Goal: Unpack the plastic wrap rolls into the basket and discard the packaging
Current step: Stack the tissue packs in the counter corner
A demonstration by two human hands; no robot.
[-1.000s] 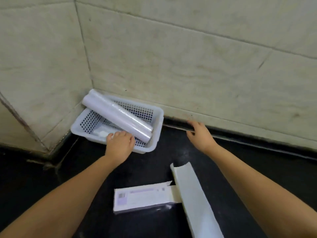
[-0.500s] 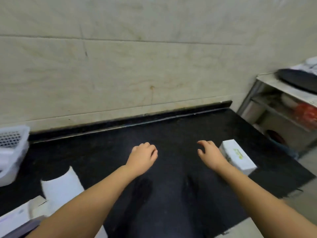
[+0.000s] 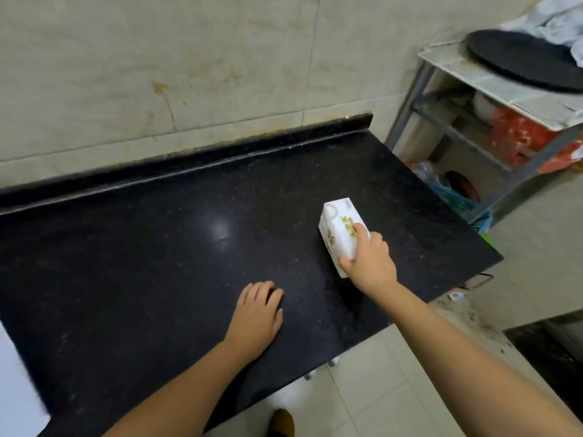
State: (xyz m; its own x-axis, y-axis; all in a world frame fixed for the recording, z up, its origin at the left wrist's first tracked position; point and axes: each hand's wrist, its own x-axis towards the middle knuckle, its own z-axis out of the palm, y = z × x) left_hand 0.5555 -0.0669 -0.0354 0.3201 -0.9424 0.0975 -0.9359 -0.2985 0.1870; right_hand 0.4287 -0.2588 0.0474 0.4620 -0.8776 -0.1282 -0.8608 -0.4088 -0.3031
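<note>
A white box with green and brown print lies on the black counter near its right end. My right hand grips the box's near end, thumb on its left side and fingers over the top. To the left, my left hand rests palm down on the counter, holding nothing. A sliver of white packaging shows at the left edge. The basket and the rolls are out of view.
A tiled wall rises behind the counter. Right of the counter stands a metal rack with a black round pan on top and red items on the lower shelf. Pale floor tiles lie in front.
The view swung right, away from the basket and opened packaging. My right hand moved onto the white box and closed on it. My left hand settled flat on the counter.
</note>
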